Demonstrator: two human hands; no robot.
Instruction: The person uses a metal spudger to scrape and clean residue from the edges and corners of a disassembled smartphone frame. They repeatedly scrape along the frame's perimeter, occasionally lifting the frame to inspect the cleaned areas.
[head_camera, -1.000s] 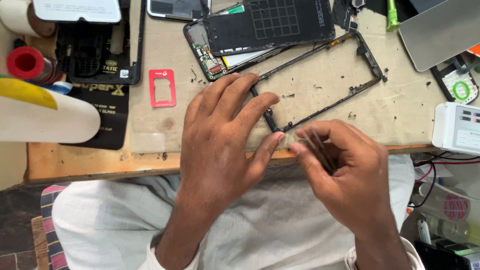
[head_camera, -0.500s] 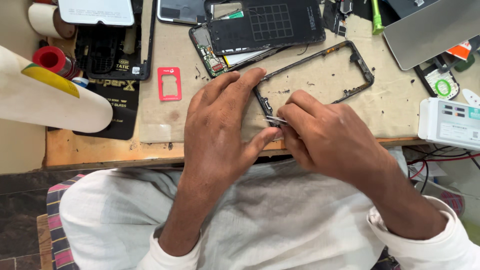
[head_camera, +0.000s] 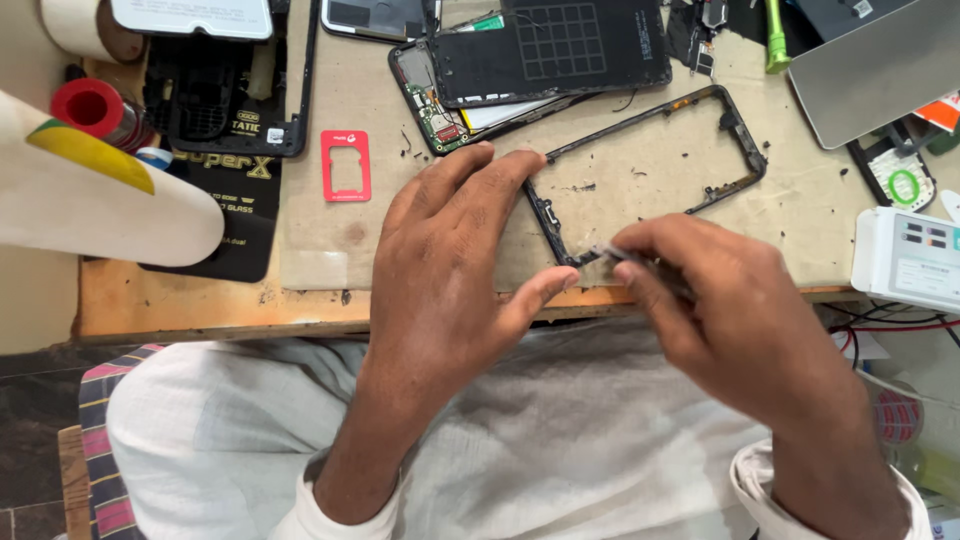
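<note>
A black phone frame (head_camera: 735, 125) lies tilted on the tan bench mat (head_camera: 330, 240). My left hand (head_camera: 455, 260) rests flat over the frame's near left corner, thumb pressed against its lower edge. My right hand (head_camera: 720, 310) pinches thin metal tweezers (head_camera: 615, 255), whose tip touches the frame's near corner next to my left thumb. Behind the frame lies an opened phone with a black shield and green circuit board (head_camera: 435, 100).
A red card-shaped piece (head_camera: 346, 165) lies left of my left hand. A black packet (head_camera: 225, 200), a white cylinder (head_camera: 90, 195) and red tape roll (head_camera: 88, 105) are at left. A white box (head_camera: 905, 260) and grey panel (head_camera: 880, 65) sit at right.
My right hand has slid right and back along the frame's near edge with the tweezers. The left hand stays on the corner. The view has shifted slightly.
</note>
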